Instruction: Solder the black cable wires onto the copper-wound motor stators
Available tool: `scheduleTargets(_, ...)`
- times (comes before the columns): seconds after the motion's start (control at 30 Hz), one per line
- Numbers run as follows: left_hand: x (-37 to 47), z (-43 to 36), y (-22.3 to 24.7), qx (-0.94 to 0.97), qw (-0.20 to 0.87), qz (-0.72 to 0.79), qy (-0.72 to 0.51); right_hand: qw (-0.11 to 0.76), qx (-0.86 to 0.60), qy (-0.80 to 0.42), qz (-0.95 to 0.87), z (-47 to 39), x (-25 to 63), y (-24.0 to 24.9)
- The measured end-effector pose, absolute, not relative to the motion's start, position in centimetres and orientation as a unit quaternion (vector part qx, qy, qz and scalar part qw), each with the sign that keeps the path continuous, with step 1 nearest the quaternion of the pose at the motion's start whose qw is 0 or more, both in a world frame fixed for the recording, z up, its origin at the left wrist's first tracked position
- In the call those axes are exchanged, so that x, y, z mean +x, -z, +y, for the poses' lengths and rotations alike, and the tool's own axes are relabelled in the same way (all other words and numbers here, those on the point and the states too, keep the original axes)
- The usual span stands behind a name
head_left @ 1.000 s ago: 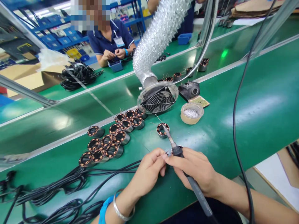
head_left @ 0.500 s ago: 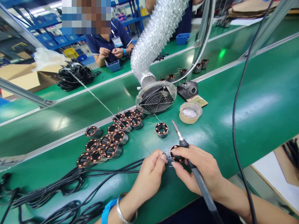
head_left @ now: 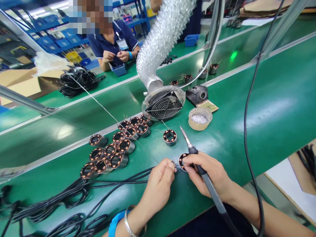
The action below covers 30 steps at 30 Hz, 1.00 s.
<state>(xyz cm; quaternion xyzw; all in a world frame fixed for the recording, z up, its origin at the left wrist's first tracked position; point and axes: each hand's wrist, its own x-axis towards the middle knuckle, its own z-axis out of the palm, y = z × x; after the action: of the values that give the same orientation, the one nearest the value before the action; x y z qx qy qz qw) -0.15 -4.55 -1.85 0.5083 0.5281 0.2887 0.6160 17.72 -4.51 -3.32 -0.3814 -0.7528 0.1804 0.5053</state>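
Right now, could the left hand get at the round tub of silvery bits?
Probably not straight away: the left hand is pinching a wire end, and the soldering iron in the right hand slants across the way to the tub.

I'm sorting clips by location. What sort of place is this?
Probably a small-motor assembly line: copper-wound rings stand clustered on a green bench, the right hand holds a soldering iron, and a fume duct hangs above.
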Motion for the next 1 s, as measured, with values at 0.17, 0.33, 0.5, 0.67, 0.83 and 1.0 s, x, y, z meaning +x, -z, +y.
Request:
scheduleTargets(0.17,-0.3,-4.5,2.2,0.519,0.602,0.531,-0.294,0.507,-0.357,-0.186,-0.762,-4.0,17.4,3.0)
scheduleTargets(0.33,-0.2,-4.5,2.2,0.512,0.604,0.531,-0.303,0.490,-0.340,-0.207,-0.776,-3.8,17.3,2.6)
scheduleTargets(0.5,-0.1,-4.5,1.9,0.501,0.615,0.533,-0.295,0.501,-0.343,-0.202,-0.768,-3.8,17.2,3.2)
scheduleTargets(0.67,0.1,-4.7,2.1,0.511,0.605,0.539,-0.286,0.488,-0.331,-0.213,-0.779,-3.3,18.0,4.2)
scheduleTargets(0.83,0.4,-5.0,2.7,0.525,0.581,0.545,-0.300,0.510,-0.318,-0.206,-0.772,-3.1,18.4,4.0)
scheduleTargets(1.0,0.4,-5.0,2.8,0.540,0.563,0.552,-0.295,0.496,-0.338,-0.198,-0.775,-3.9,18.8,2.8)
